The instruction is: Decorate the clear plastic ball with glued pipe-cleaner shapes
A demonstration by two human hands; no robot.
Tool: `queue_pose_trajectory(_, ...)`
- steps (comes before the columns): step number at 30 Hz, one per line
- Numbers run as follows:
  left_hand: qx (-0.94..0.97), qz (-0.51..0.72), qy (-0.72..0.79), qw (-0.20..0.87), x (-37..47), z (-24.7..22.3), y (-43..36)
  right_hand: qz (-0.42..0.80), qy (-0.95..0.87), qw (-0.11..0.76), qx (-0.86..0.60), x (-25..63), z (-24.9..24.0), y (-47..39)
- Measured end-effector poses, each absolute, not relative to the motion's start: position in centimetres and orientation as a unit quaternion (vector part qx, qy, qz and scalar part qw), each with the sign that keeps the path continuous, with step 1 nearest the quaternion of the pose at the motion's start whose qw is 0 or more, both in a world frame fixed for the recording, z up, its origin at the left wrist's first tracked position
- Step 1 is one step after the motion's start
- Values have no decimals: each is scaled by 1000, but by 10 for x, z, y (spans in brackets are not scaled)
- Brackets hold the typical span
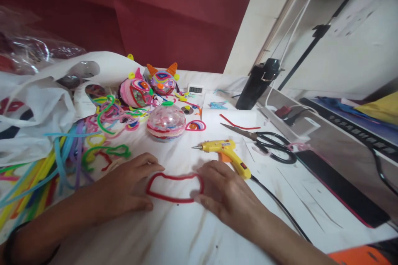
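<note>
Red fuzzy pipe-cleaner loop [174,189] lying flat on the white counter [192,232], mid-shaping. Left hand [126,188] pinching its left end, right hand [222,192] its right end, each grip closed lightly. Next likely needing both ends steadied. Yellow glue gun [225,153] just beyond.

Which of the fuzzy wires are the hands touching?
The red loop, flat on the white table between the left hand and the right hand. The other fuzzy wires lie piled at the left, untouched.
</note>
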State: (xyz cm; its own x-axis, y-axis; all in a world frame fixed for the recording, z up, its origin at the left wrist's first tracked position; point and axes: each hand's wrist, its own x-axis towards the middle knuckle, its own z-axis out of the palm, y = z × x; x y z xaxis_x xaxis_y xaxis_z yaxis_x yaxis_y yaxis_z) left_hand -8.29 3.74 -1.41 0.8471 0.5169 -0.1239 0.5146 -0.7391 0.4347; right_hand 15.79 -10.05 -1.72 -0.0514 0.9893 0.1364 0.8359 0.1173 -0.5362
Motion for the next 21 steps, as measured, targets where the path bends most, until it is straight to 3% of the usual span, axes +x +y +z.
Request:
queue_pose_trajectory(10,927,3,258,273,-87,-12,42,137,-775,177,-592,165,-13,-98)
queue_pose_trajectory(21,898,9,261,355,-90,-6,47,8,-806,222,-549,164,-29,-102)
